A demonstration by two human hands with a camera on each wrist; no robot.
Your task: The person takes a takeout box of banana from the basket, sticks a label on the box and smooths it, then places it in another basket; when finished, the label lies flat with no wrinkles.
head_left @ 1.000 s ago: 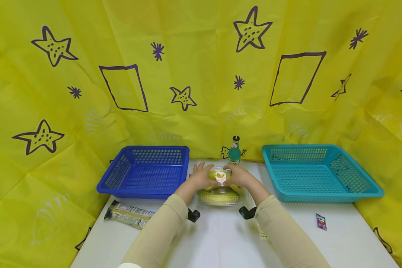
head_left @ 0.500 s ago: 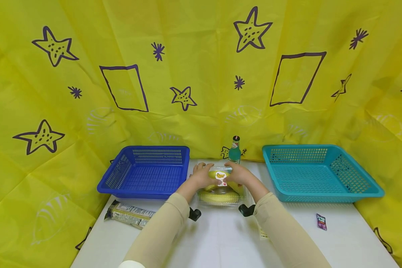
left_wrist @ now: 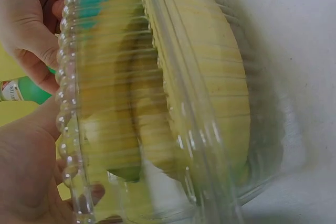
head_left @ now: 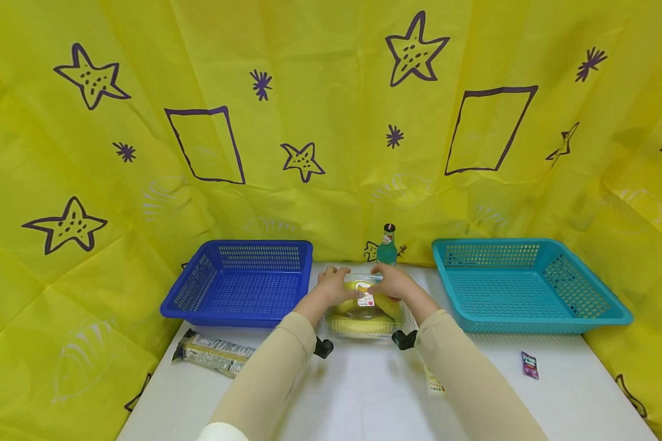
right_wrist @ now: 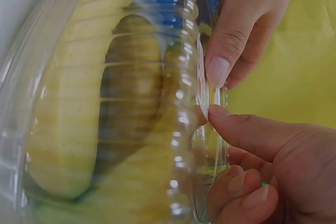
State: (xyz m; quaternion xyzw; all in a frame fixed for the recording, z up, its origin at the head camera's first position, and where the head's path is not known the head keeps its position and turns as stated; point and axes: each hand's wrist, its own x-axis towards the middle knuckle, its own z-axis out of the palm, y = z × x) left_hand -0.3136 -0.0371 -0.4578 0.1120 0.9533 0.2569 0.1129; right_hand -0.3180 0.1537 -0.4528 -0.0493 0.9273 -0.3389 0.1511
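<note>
Left grip, right grip pinch clear banana box at top, near far edge of tabletop; bottle behind.

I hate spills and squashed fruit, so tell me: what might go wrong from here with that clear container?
The green bottle stands just behind the right hand, so a backward move might topple it. The left hand and right hand meet at the label, which could crease or tear. The clear container looks thin-walled, so squeezing hard might dent it.
</note>
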